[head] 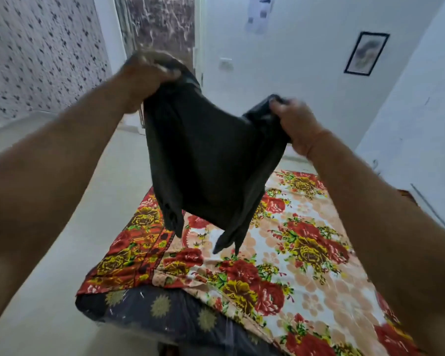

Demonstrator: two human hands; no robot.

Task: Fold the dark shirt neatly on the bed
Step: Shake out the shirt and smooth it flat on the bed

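You held the dark shirt (pixel 206 160) up in the air above the bed (pixel 306 253), clear of the floral sheet (pixel 326 283). Your left hand (pixel 145 78) was clenched on one top corner, your right hand (pixel 297 122) on the other (left hand higher than the right). The fabric was plain dark grey-black, sagging in a curve between the two grips. It hung in loose vertical folds, and two narrow ends dangled at the bottom edge. Both hands were blurred.
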